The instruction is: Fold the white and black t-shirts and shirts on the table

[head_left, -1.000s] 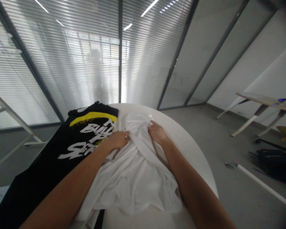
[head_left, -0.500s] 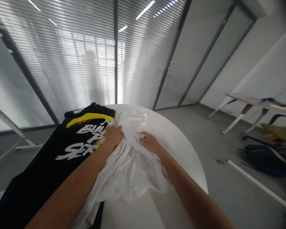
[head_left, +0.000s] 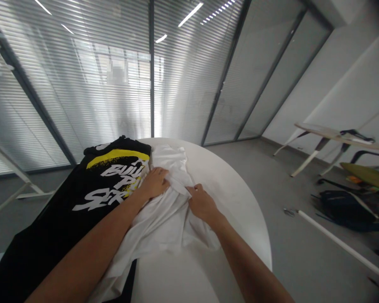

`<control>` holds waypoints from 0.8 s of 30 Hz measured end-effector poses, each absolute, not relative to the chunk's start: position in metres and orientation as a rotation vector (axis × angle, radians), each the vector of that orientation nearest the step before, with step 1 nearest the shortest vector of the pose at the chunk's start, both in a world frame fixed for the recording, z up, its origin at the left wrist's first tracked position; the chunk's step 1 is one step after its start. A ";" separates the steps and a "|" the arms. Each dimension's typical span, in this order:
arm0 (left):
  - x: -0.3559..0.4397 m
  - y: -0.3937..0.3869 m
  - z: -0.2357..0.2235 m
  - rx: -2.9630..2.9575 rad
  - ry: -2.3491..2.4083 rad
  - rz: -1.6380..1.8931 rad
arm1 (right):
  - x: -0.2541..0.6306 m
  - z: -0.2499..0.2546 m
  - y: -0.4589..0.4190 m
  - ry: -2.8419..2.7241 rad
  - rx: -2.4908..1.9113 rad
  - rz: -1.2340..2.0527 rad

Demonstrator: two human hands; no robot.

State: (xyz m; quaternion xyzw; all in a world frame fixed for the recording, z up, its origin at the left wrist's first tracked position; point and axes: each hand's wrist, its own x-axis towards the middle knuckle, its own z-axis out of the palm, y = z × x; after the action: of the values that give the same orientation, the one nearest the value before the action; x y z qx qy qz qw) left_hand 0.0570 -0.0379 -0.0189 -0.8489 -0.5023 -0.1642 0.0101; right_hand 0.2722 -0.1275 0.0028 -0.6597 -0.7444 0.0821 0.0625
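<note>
From the head-worn camera, a crumpled white cloth garment [head_left: 164, 221] lies bunched on a round white tabletop [head_left: 230, 202], its lower edge hanging over the near rim. The left hand [head_left: 154, 183] rests on the garment's left side, fingers together and slightly curled; whether it pinches the cloth cannot be told. The right hand [head_left: 203, 205] pinches a raised fold between thumb and fingers. A folded black T-shirt [head_left: 110, 179] with a yellow stripe and white lettering lies just beside the garment, touching it. Beyond the table stand slatted glass partitions [head_left: 82, 84]; to the right, a black bag [head_left: 344, 210] sits on the grey floor [head_left: 259, 164].
</note>
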 end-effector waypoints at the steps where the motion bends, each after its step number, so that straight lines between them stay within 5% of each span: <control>1: 0.058 -0.036 -0.022 -2.713 -1.551 -0.494 | 0.273 0.001 -0.124 -2.236 -2.021 0.194; 11: 0.057 -0.034 -0.021 -2.758 -1.527 -0.491 | 0.281 0.000 -0.102 -2.019 -2.111 -0.190; 24: 0.054 -0.027 -0.025 -2.454 -1.765 -0.371 | 0.276 -0.008 -0.106 -1.997 -2.064 -0.159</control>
State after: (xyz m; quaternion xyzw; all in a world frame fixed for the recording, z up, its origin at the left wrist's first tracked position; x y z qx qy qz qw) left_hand 0.0543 -0.0267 -0.0246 -0.8048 -0.5789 -0.1218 0.0481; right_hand 0.2761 -0.1061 -0.0079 -0.7113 -0.6881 -0.0548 0.1324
